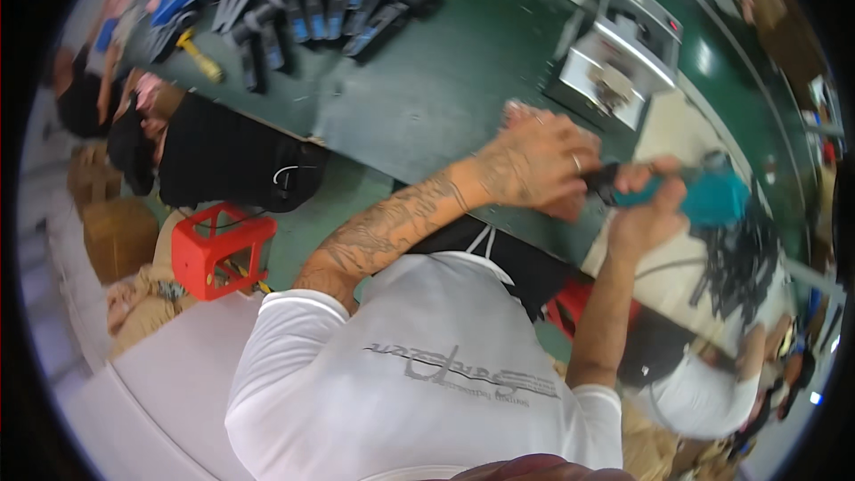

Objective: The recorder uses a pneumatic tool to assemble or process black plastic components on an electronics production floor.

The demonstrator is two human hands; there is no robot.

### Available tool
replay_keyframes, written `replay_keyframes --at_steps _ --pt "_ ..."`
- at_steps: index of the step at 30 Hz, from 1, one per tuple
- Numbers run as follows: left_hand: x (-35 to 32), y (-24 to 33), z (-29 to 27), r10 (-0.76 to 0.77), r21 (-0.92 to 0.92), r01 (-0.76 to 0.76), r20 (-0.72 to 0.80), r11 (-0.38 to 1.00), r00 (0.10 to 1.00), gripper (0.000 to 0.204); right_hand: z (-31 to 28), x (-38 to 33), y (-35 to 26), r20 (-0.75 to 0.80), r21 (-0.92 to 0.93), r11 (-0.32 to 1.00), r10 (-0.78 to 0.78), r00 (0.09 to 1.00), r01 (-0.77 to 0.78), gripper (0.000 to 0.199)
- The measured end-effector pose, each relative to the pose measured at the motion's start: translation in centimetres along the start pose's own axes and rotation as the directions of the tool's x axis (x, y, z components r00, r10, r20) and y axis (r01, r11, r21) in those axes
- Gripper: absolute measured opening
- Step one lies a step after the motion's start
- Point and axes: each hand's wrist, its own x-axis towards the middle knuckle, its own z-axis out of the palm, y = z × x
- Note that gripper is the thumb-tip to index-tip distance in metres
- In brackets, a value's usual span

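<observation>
My left hand, a ring on one finger, is closed over a pinkish piece above the near edge of the green table. Most of that piece is hidden under my palm, so its shape cannot be made out. To its right, my right hand is wrapped round a teal power driver. The driver lies sideways, its black nose pointing left and meeting the pinkish piece beside my left fingers. Both hands are slightly blurred.
A metal box machine with a small red light stands beyond my hands. Black tool-like parts and a yellow-handled tool lie far left. Black strips are heaped right. A red stool and a person in black are left.
</observation>
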Motion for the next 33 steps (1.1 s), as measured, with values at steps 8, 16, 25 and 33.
replay_keyframes --at_steps 8,16,25,33 --pt "-5.8 -0.2 -5.0 -0.304 0.012 0.322 -0.298 0.947 0.905 0.028 -1.7 -5.0 -4.5 0.029 0.163 0.97 -0.185 0.982 0.178 0.07" --pt "-7.8 -8.6 -9.5 -0.341 0.435 0.505 -0.401 0.746 0.85 0.038 -3.1 -6.3 -3.7 -0.009 -0.083 0.988 -0.134 0.991 0.133 0.064" --pt "8.7 3.7 1.8 -0.238 -0.387 0.185 -0.094 0.903 0.967 0.037 -3.3 -7.4 -4.8 -0.058 -0.094 0.995 -0.035 0.998 0.029 0.068" --pt "21.4 5.5 19.4 -0.343 -0.121 0.378 0.241 0.918 0.908 0.067 -4.4 -9.1 -5.6 -0.08 -0.146 0.989 -0.037 0.996 0.024 0.068"
